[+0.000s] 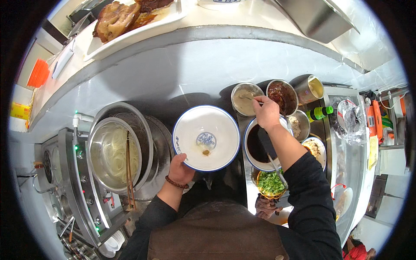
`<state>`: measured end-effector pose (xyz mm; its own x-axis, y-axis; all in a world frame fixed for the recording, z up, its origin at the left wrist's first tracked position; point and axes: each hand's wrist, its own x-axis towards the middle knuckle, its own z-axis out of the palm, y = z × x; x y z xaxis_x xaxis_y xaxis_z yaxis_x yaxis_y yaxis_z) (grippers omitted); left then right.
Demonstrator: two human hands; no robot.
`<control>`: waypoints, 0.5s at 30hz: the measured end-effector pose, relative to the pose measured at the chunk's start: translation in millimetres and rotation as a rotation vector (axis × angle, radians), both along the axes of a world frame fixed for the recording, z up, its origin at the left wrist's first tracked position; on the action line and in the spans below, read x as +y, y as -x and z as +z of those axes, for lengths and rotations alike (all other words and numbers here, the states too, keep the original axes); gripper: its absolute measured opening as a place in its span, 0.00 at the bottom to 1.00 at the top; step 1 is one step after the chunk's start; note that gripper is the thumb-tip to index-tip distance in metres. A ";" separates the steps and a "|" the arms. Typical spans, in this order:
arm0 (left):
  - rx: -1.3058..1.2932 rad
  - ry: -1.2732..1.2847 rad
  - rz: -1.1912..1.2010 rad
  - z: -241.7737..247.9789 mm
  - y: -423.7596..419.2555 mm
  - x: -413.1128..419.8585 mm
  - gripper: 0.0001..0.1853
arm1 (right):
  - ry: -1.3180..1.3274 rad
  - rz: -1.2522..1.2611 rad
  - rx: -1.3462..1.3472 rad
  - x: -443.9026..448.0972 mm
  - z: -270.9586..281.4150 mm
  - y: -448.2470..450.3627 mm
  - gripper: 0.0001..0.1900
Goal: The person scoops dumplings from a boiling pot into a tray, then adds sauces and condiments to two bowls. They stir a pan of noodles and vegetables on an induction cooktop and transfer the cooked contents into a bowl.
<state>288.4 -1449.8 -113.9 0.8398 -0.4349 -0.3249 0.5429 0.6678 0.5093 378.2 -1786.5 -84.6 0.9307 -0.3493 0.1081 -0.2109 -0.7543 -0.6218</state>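
Observation:
My left hand (180, 171) grips the near left rim of a wide white bowl with a blue edge (222, 136). Inside it, a small brown dab of seasoning (205, 152) lies by the blue flower print, with a little pale matter around it. My right hand (268, 112) pinches the handle of a metal spoon (260, 103), whose head sits in a steel pot of pale, creamy-looking seasoning (241, 103). Under my right forearm stands a bowl of dark sauce (256, 143), partly hidden, with a ladle (275, 166) across it.
Noodles (113, 152) and wooden chopsticks (129, 172) are in a steel bowl at left. To the right are chili sauce (282, 94), a green-capped bottle (320, 113) and chopped greens (271, 182). A meat tray (130, 40) rests on the ledge above.

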 end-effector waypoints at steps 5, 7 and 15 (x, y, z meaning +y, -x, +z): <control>0.001 0.011 0.011 -7.3 -11.4 -7.1 0.43 | -0.191 -0.101 0.103 -2.2 -1.1 -4.5 0.15; 0.002 0.009 -0.004 -8.4 -13.8 -7.4 0.43 | -0.244 -0.129 0.114 -2.9 -0.8 -2.6 0.15; -0.018 0.043 -0.015 -14.1 -25.8 -16.1 0.42 | -0.442 -0.182 0.081 -12.3 10.5 13.3 0.15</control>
<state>314.2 -1465.9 -128.0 0.8389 -0.4604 -0.2903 0.5436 0.6814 0.4900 364.8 -1798.9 -74.1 0.8495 -0.5034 -0.1579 -0.3760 -0.3677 -0.8505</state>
